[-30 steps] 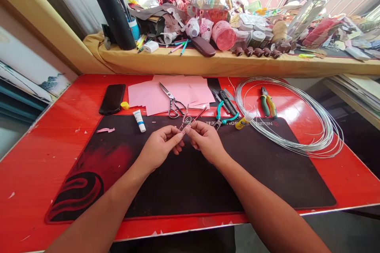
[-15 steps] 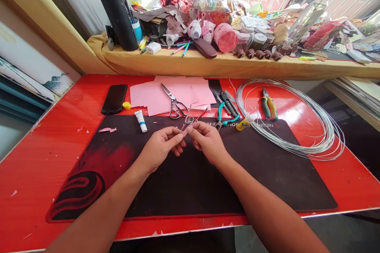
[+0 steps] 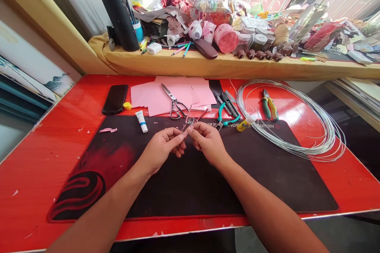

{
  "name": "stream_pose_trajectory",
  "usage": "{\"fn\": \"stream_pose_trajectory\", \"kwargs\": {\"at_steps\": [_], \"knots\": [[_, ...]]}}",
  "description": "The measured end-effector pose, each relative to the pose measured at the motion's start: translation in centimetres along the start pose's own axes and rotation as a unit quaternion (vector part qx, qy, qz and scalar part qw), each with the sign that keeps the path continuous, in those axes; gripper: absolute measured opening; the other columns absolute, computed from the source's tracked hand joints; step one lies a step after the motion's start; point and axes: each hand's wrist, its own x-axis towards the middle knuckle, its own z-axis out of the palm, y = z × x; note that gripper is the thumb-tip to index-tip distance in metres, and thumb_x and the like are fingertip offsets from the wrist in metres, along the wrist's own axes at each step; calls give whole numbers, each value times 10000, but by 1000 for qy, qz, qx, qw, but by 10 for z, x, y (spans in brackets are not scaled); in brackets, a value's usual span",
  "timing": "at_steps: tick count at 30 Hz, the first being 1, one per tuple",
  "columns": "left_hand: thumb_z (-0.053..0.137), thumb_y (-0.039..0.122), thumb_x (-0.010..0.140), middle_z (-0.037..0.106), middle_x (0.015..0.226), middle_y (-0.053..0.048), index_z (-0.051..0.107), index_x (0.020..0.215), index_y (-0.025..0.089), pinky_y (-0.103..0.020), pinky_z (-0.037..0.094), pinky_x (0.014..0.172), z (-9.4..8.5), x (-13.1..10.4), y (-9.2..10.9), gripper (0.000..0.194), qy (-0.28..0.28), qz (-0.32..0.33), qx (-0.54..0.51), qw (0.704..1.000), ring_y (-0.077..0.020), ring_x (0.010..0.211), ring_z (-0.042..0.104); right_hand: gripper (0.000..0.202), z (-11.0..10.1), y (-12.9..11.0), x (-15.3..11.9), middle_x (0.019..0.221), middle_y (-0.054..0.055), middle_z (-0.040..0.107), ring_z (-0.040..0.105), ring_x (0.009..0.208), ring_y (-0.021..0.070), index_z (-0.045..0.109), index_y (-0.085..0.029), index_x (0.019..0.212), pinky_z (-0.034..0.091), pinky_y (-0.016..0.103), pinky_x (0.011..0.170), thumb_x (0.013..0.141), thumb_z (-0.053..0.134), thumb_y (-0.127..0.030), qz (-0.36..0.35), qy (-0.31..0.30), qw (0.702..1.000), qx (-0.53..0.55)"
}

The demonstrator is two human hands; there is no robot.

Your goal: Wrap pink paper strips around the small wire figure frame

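My left hand (image 3: 166, 144) and my right hand (image 3: 208, 140) meet above the black desk mat (image 3: 190, 182), thumbs and fingertips pinched together. Between them is a small piece of bent wire (image 3: 190, 120), with thin curls showing just beyond the fingertips. A narrow pinkish strip stands up beside the curls; whether it is joined to the wire I cannot tell. Most of what the fingers pinch is hidden. Scissors (image 3: 173, 102) lie beyond my hands on pink paper sheets (image 3: 192, 87). Teal-handled pliers (image 3: 221, 115) rest to the right of my right hand.
A large wire coil (image 3: 323, 142) and green-yellow pliers (image 3: 269, 106) lie right, with a glue bottle (image 3: 246, 123) nearer. Left are a white tube (image 3: 141, 121), yellow cap (image 3: 127, 106) and phone (image 3: 115, 99). A black flask (image 3: 117, 12) stands on the cluttered sill.
Both hands keep their pinch in nearly the same place. The whole view has shifted very slightly; nothing on the table has been moved.
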Motion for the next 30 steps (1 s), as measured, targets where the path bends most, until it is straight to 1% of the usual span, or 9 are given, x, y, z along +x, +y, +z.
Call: {"fn": "stream_pose_trajectory", "kwargs": {"at_steps": [6,12,19,24,30], "knots": [[813,495,820,679,701,1,683,857,176,-252,515,555,0,0,0,346,-1,6,0,1000,-136,597,636,394,1,-1,1,531,-73,476,383,441,92,664,-198,844,267,232,418,840,780,-574,0,0,1000,2],[814,486,826,675,683,6,670,843,170,-235,503,542,0,0,-2,348,4,19,6,1000,-124,587,625,372,1,-1,1,530,-74,476,380,443,89,668,-194,845,267,230,422,855,775,-550,-4,-6,1000,6],[808,488,828,680,693,1,680,879,169,-246,510,547,0,1,-3,348,5,11,-1,1000,-132,592,633,360,0,1,1,534,-70,477,383,454,94,680,-194,856,276,232,428,878,761,-544,-8,-7,1000,-2],[802,493,834,677,692,3,673,869,168,-242,506,543,-1,1,-3,351,3,18,8,1000,-130,589,630,365,0,0,1,537,-72,481,385,452,91,672,-190,855,272,231,427,860,774,-541,-4,-4,1000,4],[801,506,822,673,682,6,670,864,168,-241,505,540,0,1,-3,366,7,17,17,1000,-133,585,630,360,-1,1,1,542,-74,486,383,452,85,670,-185,854,279,226,428,873,764,-532,-4,-7,1000,5]]}}
